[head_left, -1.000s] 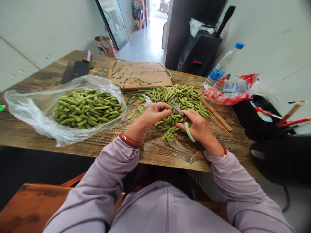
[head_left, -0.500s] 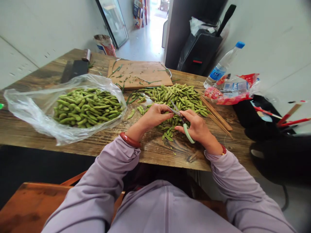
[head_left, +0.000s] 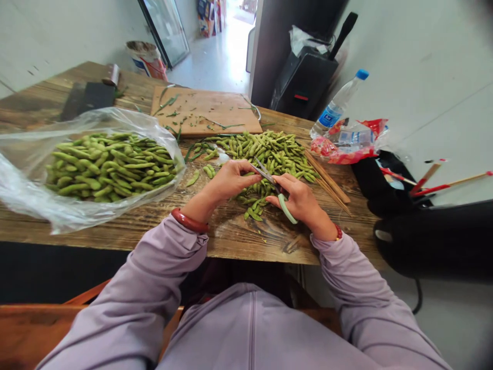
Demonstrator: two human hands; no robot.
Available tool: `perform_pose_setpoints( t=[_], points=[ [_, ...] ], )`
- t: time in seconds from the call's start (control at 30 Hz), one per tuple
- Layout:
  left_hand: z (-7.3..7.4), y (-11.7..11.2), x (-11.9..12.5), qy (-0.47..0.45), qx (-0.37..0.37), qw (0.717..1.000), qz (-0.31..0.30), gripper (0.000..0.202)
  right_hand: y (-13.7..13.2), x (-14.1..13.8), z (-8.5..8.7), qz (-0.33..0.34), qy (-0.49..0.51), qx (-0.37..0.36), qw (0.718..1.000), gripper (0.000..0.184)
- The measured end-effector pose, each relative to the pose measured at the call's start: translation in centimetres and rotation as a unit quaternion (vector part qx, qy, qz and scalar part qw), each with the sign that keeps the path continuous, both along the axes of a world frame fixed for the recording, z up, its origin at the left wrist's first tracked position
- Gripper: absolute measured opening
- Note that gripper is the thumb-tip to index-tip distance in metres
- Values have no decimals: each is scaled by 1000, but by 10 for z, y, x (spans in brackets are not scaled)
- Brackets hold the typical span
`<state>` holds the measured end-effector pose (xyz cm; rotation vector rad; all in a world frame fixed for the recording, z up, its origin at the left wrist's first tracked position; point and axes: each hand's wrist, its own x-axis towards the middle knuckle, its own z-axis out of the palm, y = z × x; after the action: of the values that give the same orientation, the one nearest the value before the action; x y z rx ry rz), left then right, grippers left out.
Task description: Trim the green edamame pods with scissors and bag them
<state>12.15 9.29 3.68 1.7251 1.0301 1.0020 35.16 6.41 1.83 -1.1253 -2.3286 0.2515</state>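
My right hand (head_left: 298, 199) grips scissors (head_left: 287, 209) with pale green handles, the blades pointing up and left with their tips apart. Thumb and fingers of my left hand (head_left: 231, 181) are pinched together beside the blades; what sits between them is hidden. Under and beyond both hands lies a loose heap of green edamame pods (head_left: 269, 149), with a few cut ends or small pods (head_left: 254, 211) nearer me. To the left, a clear plastic bag (head_left: 26, 174) lies open around many more pods (head_left: 111, 167).
Behind the pods is a wooden cutting board (head_left: 215, 110) with green scraps. A dark cleaver (head_left: 98, 97) lies at the far left. Wooden chopsticks (head_left: 331, 187), a water bottle (head_left: 333, 108), a red plastic wrapper (head_left: 358, 151) and a black holder (head_left: 370, 177) occupy the table's right side.
The view has turned slightly, so the scene sits further left. Both hands keep nearly the same pose, with the scissors still in my right hand by my left fingertips.
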Motion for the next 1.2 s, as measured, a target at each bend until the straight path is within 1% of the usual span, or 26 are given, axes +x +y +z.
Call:
perform_pose_setpoints(
  t=[0.2, 0.47, 0.7, 0.8, 1.0, 1.1, 1.2],
  points=[
    [-1, 1, -1, -6, -27, 1000, -4, 28, -1, 0, 1, -2, -10, -10, 1000, 42],
    [-2, 3, -2, -10, -31, 999, -11, 27, -2, 0, 5, -5, -38, -16, 999, 41],
    [-3, 4, -4, -2, -61, 998, 14, 28, -3, 0, 8, -11, -59, -22, 998, 39],
    [1, 1, -3, -27, -84, 996, 13, 30, -2, 0, 7, -10, -45, -28, 999, 38],
    [8, -5, -1, -82, -127, 988, -20, 30, 2, 2, 0, -29, 3, -12, 999, 42],
    [6, -4, 0, -99, -129, 986, -25, 31, 2, 2, -1, -29, 9, -12, 999, 42],
    [0, -2, 3, -102, -112, 988, -37, 28, -1, -2, -2, -27, 13, -13, 999, 44]
  ],
)
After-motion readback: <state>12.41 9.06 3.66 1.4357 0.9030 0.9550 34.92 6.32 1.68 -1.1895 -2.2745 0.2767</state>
